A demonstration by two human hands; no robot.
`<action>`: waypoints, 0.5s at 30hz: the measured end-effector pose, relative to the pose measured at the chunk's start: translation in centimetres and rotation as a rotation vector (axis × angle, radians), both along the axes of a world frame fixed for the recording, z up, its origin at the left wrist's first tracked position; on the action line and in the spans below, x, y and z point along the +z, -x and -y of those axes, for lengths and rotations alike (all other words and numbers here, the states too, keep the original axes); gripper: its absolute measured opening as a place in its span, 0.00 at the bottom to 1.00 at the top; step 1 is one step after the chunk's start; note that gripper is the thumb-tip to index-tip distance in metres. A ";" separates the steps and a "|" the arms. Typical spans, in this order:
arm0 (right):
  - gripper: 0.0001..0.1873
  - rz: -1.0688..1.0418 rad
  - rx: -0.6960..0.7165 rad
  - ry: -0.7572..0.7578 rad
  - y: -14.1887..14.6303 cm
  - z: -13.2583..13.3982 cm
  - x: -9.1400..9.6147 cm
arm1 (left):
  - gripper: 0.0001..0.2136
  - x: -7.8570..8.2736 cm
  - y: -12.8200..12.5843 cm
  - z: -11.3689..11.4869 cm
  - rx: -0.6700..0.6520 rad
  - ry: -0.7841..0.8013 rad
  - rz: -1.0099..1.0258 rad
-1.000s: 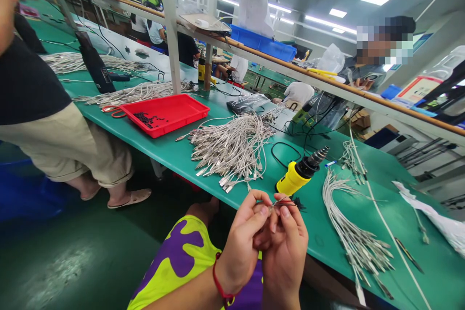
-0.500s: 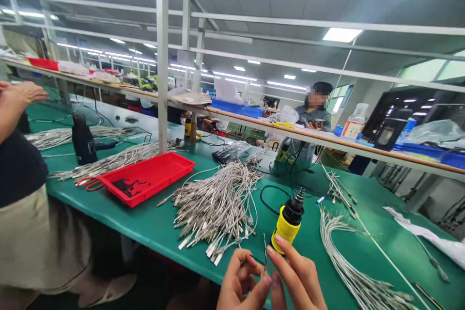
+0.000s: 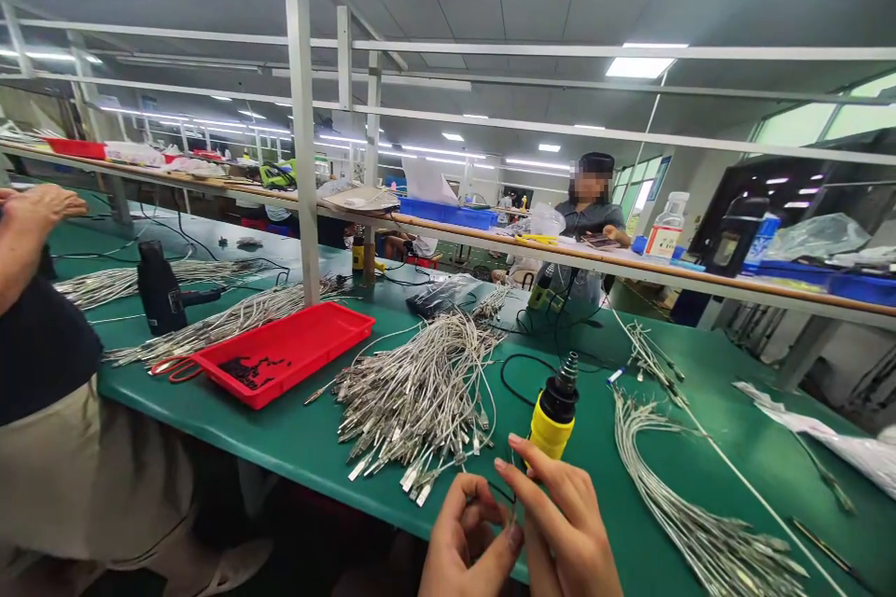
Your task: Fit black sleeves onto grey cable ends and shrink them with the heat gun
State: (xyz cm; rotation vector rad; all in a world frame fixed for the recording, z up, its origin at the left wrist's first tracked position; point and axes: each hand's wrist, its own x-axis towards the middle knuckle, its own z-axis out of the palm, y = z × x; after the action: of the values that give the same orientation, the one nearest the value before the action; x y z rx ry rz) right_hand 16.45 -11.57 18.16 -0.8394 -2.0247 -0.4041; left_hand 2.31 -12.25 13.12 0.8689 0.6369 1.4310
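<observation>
My left hand (image 3: 466, 541) and my right hand (image 3: 564, 527) meet at the bottom edge, just in front of the green table (image 3: 294, 434). Both pinch a thin dark wire piece (image 3: 510, 496) between thumb and fingertips. Right behind my right hand a yellow and black heat gun (image 3: 553, 412) lies on the table, nozzle pointing away. A heap of silver-tipped white cables (image 3: 420, 396) lies left of it. A second bundle of white cables (image 3: 672, 504) runs along the table to the right.
A red tray (image 3: 294, 350) holding small black bits sits to the left, red-handled scissors (image 3: 172, 366) beside it. A person in a dark shirt and beige shorts (image 3: 56, 448) stands at far left. Another person (image 3: 588, 219) sits beyond the wooden shelf (image 3: 490, 238). A black heat gun (image 3: 158, 289) stands at left.
The view has tilted up, so my hands now sit at the bottom edge. They still pinch the thin wire piece, and my right fingers have stretched out more.
</observation>
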 end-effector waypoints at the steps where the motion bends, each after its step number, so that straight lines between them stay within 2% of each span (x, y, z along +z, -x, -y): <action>1: 0.28 0.027 -0.003 0.012 -0.1 0.1 0.2 | 0.27 0.1 0.0 0.1 -0.004 -0.003 0.006; 8: 0.23 0.033 -0.007 0.099 -0.8 0.2 0.7 | 0.25 0.4 -0.1 0.3 -0.033 0.004 0.047; 13: 0.20 0.040 0.075 0.232 -1.5 -0.1 0.8 | 0.24 0.9 -0.1 0.3 0.007 0.003 0.018; 15: 0.17 0.003 0.094 0.255 -1.5 -0.2 0.5 | 0.23 1.3 0.2 0.5 -0.031 0.029 0.005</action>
State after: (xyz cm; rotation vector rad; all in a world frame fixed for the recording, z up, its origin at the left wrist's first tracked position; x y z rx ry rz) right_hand 17.99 -11.39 18.69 -0.8923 -2.1374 -0.0942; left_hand 2.09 -12.75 14.39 0.8484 0.6362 1.3925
